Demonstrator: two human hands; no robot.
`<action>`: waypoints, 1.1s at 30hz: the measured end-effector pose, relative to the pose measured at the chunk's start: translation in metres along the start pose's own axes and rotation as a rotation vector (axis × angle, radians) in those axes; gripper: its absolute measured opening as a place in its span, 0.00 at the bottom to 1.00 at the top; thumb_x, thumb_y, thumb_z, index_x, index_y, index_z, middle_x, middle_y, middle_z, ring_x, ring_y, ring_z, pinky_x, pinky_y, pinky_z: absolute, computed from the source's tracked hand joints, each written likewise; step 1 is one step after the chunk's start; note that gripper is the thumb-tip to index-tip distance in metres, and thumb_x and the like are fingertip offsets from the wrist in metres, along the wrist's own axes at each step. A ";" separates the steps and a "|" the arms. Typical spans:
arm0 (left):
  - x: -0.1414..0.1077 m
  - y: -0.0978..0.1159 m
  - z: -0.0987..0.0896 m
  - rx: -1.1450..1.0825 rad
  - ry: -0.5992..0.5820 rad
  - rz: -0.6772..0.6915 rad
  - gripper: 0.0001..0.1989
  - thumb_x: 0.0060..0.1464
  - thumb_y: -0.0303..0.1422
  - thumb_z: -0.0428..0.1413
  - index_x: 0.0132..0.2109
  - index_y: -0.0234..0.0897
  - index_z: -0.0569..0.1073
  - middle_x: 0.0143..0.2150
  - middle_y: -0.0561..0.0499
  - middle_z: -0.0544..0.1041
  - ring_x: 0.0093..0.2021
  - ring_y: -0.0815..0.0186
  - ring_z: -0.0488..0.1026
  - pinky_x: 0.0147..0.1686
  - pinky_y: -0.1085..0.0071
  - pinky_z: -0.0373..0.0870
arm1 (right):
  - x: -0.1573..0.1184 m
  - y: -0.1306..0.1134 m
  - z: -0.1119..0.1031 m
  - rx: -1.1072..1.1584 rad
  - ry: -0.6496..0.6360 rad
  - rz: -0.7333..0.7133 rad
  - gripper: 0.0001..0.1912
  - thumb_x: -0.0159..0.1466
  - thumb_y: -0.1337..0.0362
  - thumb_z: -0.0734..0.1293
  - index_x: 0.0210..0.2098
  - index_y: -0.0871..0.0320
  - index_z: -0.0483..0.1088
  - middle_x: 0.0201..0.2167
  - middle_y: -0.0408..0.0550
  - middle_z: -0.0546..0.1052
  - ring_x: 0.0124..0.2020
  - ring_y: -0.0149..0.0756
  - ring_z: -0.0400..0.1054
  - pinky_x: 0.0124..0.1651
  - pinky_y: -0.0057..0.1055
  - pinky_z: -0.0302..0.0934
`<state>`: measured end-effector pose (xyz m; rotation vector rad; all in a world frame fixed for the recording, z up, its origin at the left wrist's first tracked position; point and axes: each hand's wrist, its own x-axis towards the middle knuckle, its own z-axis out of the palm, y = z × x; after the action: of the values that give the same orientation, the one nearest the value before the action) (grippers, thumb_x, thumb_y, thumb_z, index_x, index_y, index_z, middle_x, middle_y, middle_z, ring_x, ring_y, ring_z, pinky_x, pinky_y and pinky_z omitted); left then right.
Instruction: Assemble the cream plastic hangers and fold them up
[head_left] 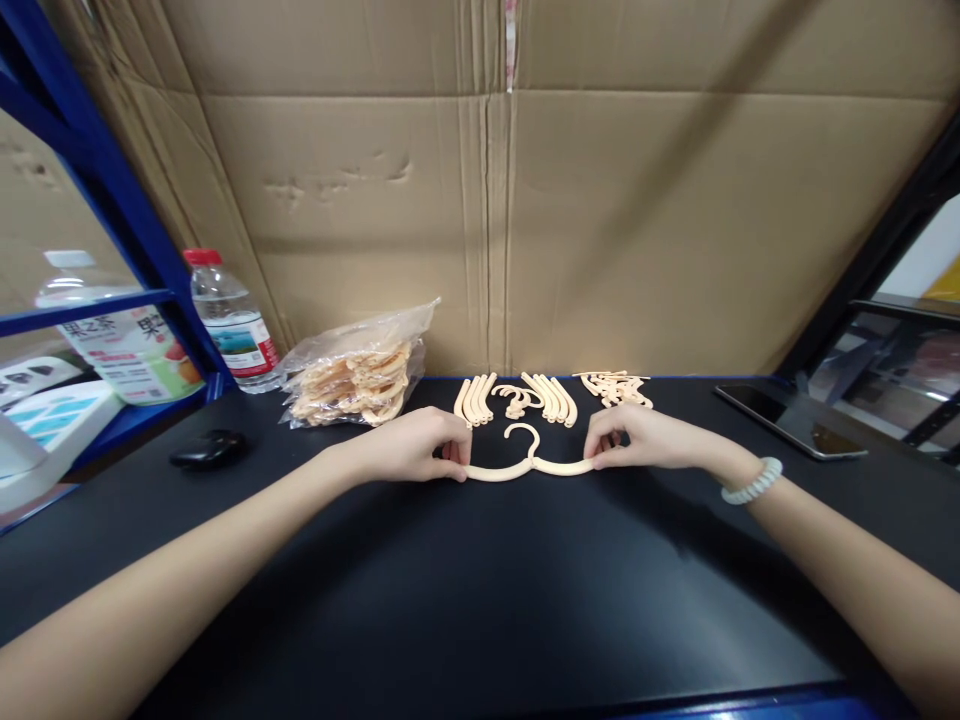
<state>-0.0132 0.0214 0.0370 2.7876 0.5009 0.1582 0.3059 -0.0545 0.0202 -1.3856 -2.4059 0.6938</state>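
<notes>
Lighting ok, moderately bright, fairly even. Looks like overhead light; source out of frame. Soft dark shadows on the desk [480, 600] below both forearms. Pale sheen toward the desk's near right corner. Diagonal shadow band across upper right of the cardboard [675, 200]. Small glints on the plastic bag [352, 350]. Wide-angle distortion: verticals lean hard at both sides, forearms stretched toward the edges. Center reasonably sharp, fine detail soft. Far right background blurry.
</notes>
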 end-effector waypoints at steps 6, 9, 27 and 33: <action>0.001 -0.007 0.007 0.009 0.090 -0.054 0.03 0.53 0.29 0.61 0.31 0.34 0.75 0.30 0.52 0.75 0.31 0.68 0.73 0.31 0.75 0.65 | 0.001 0.001 0.002 -0.064 0.076 0.005 0.13 0.62 0.56 0.66 0.33 0.59 0.76 0.32 0.49 0.77 0.32 0.36 0.70 0.35 0.32 0.62; 0.002 -0.010 0.011 0.008 0.129 -0.078 0.03 0.52 0.28 0.60 0.31 0.35 0.75 0.30 0.52 0.76 0.31 0.68 0.73 0.31 0.75 0.65 | 0.002 0.002 0.003 -0.076 0.116 0.028 0.12 0.62 0.56 0.66 0.33 0.58 0.76 0.33 0.49 0.77 0.33 0.37 0.70 0.35 0.32 0.62; 0.002 -0.025 0.022 -0.226 0.288 -0.109 0.07 0.51 0.35 0.57 0.33 0.35 0.76 0.31 0.51 0.76 0.30 0.68 0.69 0.31 0.73 0.63 | 0.003 0.010 0.001 -0.071 0.148 0.052 0.12 0.61 0.56 0.66 0.33 0.58 0.76 0.33 0.50 0.78 0.34 0.38 0.70 0.38 0.34 0.62; 0.001 -0.046 0.022 -0.480 0.374 -0.199 0.08 0.50 0.33 0.54 0.34 0.34 0.76 0.33 0.49 0.77 0.31 0.67 0.71 0.32 0.72 0.66 | -0.001 0.025 -0.010 -0.029 0.135 0.072 0.13 0.60 0.59 0.64 0.39 0.59 0.76 0.35 0.51 0.79 0.35 0.39 0.71 0.39 0.35 0.62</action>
<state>-0.0232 0.0567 0.0014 2.2285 0.7148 0.6671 0.3291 -0.0420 0.0152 -1.4878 -2.2805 0.5652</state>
